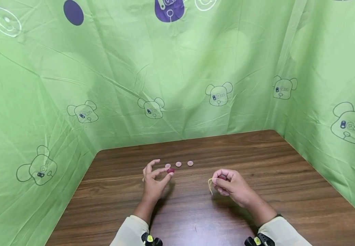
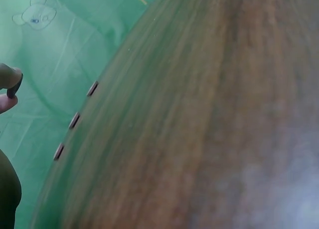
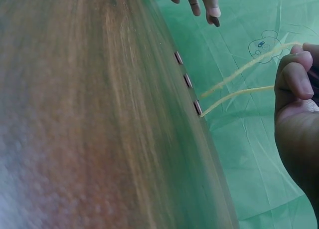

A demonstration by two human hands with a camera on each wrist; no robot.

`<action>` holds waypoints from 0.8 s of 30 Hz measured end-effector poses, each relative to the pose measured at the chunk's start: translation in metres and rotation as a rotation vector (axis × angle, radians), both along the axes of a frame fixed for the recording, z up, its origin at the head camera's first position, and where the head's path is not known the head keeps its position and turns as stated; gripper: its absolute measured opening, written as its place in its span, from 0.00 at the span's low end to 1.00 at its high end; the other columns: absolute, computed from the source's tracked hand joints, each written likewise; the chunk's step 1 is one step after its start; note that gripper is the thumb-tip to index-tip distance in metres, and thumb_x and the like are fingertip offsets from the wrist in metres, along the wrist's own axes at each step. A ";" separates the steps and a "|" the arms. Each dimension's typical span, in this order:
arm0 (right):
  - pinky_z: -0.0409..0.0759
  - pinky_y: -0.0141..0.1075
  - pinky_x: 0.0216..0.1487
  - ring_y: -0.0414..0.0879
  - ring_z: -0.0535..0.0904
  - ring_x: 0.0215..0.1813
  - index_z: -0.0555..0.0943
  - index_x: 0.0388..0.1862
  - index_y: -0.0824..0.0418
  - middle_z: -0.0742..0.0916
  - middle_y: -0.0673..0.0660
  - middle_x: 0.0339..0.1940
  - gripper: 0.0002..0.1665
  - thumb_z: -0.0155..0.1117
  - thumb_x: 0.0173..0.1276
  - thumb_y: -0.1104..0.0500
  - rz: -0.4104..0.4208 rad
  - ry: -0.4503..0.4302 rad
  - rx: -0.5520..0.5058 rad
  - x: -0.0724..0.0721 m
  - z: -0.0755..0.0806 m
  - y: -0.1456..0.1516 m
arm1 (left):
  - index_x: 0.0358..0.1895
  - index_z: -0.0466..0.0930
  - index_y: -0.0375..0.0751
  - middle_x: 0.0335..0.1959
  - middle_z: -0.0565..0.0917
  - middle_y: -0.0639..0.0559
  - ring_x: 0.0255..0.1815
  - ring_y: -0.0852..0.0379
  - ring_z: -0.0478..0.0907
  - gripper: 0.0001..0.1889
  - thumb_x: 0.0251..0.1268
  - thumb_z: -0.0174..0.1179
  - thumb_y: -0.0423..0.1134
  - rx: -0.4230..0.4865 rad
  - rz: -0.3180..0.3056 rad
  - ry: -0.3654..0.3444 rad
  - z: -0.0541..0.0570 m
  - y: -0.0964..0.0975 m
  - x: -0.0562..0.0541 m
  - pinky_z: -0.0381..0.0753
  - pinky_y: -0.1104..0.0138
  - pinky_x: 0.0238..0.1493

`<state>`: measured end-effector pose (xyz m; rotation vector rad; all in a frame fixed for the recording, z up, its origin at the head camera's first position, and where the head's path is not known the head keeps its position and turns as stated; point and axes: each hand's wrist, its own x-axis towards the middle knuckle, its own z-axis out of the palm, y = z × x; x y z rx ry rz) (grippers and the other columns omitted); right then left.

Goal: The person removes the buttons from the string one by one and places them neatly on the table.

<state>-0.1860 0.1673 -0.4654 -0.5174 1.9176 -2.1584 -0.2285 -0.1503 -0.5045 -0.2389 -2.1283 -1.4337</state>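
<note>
L hand [image 1: 153, 184] pinches a dark red disc [image 1: 170, 170] btwn thumb & index tip, a narrow hold, other fingers spread apart. Disc looks lifted off the table, near the leftmost of 3 pink buttons [image 1: 178, 164] lying in a row. R hand [image 1: 232, 186] is curled in, holding yellow string [image 1: 210, 187] w/ two strands dangling, plus a dark red item [image 1: 222, 177] mostly hidden by fingers; can't tell if it's one pc or several.

Risks, imo: disc is small & held only by the tips, so a slight slip could drop it, and being round it might roll away. L fingers are close to the row, so a low sweep could knock it crooked. String seems limp; strands might tangle or catch, and if R grip relaxes, the hidden item could fall.

Surface: brown wood-grain table [image 1: 110, 198], shiny glare at the near side. Room: creased green cloth [image 1: 177, 126] at back & both sides, printed w/ bear-head outlines [image 1: 154, 110], purple ovals [image 1: 73, 12] etc. Pale sleeves [image 1: 131, 229], dark wrist gear [image 1: 267, 239] on both arms.
</note>
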 end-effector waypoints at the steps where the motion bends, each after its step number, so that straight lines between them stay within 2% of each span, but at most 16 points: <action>1: 0.66 0.25 0.26 0.33 0.72 0.25 0.81 0.38 0.59 0.80 0.45 0.23 0.08 0.63 0.79 0.68 0.002 0.001 -0.001 0.000 0.000 0.000 | 0.37 0.96 0.47 0.71 0.81 0.45 0.77 0.36 0.64 0.09 0.52 0.84 0.36 0.001 0.002 -0.014 -0.001 -0.001 -0.001 0.54 0.35 0.72; 5: 0.67 0.25 0.26 0.33 0.72 0.25 0.81 0.38 0.59 0.81 0.45 0.24 0.07 0.63 0.79 0.68 0.006 0.004 -0.002 0.000 0.000 0.000 | 0.38 0.96 0.46 0.73 0.80 0.47 0.81 0.36 0.61 0.09 0.53 0.85 0.36 -0.022 0.013 -0.067 -0.003 -0.003 -0.002 0.56 0.30 0.76; 10: 0.67 0.25 0.26 0.34 0.72 0.25 0.81 0.38 0.61 0.81 0.46 0.24 0.06 0.63 0.79 0.68 0.007 0.003 -0.001 0.001 0.000 -0.001 | 0.39 0.96 0.44 0.75 0.78 0.45 0.84 0.33 0.58 0.10 0.54 0.84 0.37 -0.073 0.028 -0.095 -0.006 -0.005 -0.004 0.58 0.26 0.75; 17: 0.67 0.25 0.26 0.34 0.72 0.25 0.81 0.38 0.59 0.81 0.46 0.24 0.08 0.63 0.79 0.68 0.012 0.002 0.003 0.000 -0.002 -0.001 | 0.39 0.96 0.40 0.74 0.79 0.44 0.85 0.32 0.59 0.09 0.55 0.84 0.36 -0.093 0.045 -0.110 -0.008 -0.006 -0.008 0.56 0.30 0.82; 21: 0.67 0.25 0.26 0.34 0.72 0.25 0.82 0.38 0.58 0.81 0.46 0.24 0.08 0.63 0.79 0.68 0.014 0.002 0.006 0.000 -0.002 -0.001 | 0.39 0.95 0.36 0.72 0.81 0.41 0.84 0.28 0.63 0.10 0.55 0.83 0.34 -0.094 0.065 -0.093 -0.010 -0.007 -0.011 0.55 0.30 0.83; 24: 0.67 0.25 0.25 0.34 0.73 0.25 0.82 0.38 0.58 0.81 0.46 0.24 0.08 0.63 0.79 0.68 0.017 0.002 0.009 0.000 -0.002 -0.001 | 0.41 0.95 0.36 0.69 0.84 0.39 0.79 0.30 0.72 0.11 0.56 0.83 0.34 -0.106 0.081 -0.100 -0.012 -0.007 -0.014 0.64 0.34 0.80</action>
